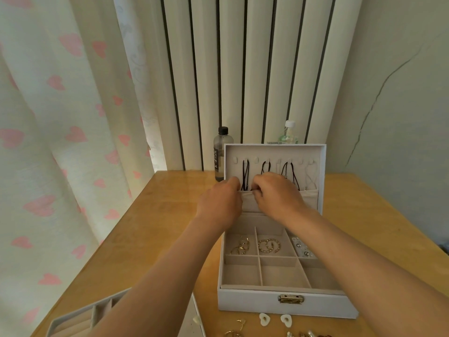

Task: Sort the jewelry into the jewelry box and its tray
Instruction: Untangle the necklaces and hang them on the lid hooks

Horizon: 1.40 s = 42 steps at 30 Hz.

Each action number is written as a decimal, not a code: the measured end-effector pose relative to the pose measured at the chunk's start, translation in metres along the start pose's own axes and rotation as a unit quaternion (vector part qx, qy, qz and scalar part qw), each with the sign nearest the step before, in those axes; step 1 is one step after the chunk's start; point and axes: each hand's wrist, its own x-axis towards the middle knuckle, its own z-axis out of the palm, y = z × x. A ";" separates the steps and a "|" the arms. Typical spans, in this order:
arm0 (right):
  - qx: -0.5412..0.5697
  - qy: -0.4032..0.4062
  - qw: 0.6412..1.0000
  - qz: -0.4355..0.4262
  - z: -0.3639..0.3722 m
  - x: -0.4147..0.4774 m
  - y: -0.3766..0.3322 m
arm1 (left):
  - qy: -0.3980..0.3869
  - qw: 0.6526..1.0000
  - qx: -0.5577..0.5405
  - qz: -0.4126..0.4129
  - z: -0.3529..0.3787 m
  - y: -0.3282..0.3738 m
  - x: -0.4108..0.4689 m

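Loose gold earrings [234, 333] and two white heart pieces [264, 319] lie on the tabletop's [158, 227] near edge, just in front of the open jewelry box [286, 304], with the removed tray [73, 322] at near left. Gold hoops [268, 246] and studs [300, 249] fill the box's far compartments. At the upright lid [274, 149], the left hand [222, 203] pinches the fabric pocket's [308, 198] top edge, while the right hand's [277, 198] fingers curl around the lower end of a dark cord necklace [265, 168] hanging from the lid's hooks.
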 end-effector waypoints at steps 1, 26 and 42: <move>0.006 0.008 1.000 0.000 0.000 -0.001 0.000 | 0.000 1.000 0.001 0.005 0.000 0.001 -0.001; 0.061 0.030 0.993 0.098 -0.122 -0.144 -0.036 | -0.054 0.998 -0.006 -0.024 -0.104 0.086 -0.126; 0.113 0.017 0.978 0.173 -0.118 -0.254 -0.024 | -0.117 0.993 -0.031 -0.007 -0.061 0.121 -0.218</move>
